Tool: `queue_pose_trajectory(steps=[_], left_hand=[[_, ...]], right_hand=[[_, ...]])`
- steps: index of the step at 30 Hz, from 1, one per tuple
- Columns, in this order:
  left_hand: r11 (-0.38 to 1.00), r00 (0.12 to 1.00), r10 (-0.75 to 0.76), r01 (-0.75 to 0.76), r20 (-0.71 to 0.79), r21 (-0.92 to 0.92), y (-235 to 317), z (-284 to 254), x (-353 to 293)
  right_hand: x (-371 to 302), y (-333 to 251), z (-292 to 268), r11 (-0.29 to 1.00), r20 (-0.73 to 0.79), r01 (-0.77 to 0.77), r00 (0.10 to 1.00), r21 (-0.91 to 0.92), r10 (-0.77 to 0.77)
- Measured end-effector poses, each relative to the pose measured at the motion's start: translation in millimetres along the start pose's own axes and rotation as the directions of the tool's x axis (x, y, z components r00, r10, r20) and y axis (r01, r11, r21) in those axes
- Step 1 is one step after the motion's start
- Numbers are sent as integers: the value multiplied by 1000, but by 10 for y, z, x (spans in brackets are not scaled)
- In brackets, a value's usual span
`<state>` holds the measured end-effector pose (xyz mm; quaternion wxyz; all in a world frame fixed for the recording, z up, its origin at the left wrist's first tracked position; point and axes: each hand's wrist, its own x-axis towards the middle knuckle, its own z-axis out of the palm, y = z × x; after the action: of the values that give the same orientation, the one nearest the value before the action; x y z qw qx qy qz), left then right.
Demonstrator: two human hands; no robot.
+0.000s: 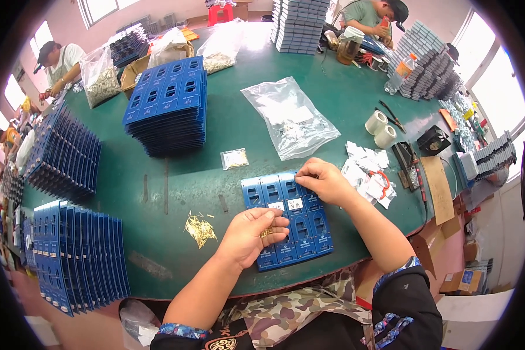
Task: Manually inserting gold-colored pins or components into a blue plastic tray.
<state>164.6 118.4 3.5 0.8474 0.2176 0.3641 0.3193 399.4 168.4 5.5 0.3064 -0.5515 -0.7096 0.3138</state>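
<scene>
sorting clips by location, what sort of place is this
Probably an electronics assembly workshop: stacked blue circuit-board panels stand on a long green worktable, a loose pile of thin gold-coloured pins lies near the left hand, and a co-worker is busy at the far side.

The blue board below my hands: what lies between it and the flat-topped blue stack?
A small clear bag lies between the board and the stack in the head view.
</scene>
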Motion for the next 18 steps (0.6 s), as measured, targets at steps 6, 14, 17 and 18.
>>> queue_pose_trajectory(steps=[6, 14, 17, 18], left_hand=[[1000, 1000, 3, -3, 3, 22, 7, -1, -7], [1000, 1000, 1, -2, -5, -23, 33, 16, -3], [998, 1000, 16, -16, 3, -57, 43, 5, -31], [998, 1000, 25, -25, -7, -60, 45, 10, -26]], right_hand=[[9, -64, 25, 979, 22, 58, 998, -194, -55], [-19, -96, 49, 948, 11, 97, 995, -302, -98], [-27, -104, 49, 939, 23, 142, 990, -313, -142], [-23, -90, 36, 936, 43, 163, 987, -313, -158]])
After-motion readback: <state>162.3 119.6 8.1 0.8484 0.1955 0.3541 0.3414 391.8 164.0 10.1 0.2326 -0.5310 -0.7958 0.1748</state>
